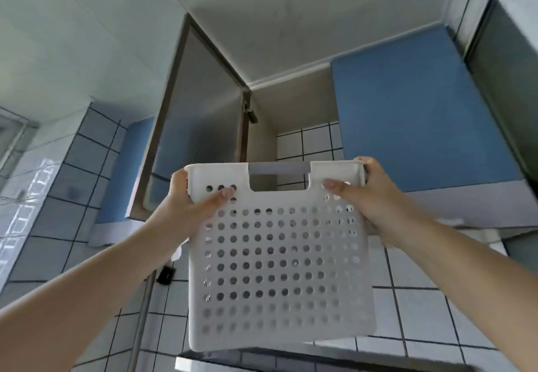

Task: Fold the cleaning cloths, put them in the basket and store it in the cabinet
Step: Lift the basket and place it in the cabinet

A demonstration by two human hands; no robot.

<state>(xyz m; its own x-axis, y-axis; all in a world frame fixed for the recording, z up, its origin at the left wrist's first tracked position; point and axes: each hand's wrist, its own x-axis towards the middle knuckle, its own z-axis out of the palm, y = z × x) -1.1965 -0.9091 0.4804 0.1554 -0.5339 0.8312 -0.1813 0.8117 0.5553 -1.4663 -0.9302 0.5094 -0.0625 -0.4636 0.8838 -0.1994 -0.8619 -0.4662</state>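
White-tiled kitchen walls frame an open wall cabinet (294, 115) with blue doors, just below which 2 hands, the left hand (189, 194) and right hand (366, 194), grip opposite sides of a perforated white basket (279, 269) held aloft.

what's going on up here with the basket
A person is lifting a white perforated basket toward an open wall cabinet. The left hand and right hand each grip an upper corner of it. The cabinet door is swung open to the left, and the basket is below the opening, not yet inside. What the basket holds cannot be made out from this angle.
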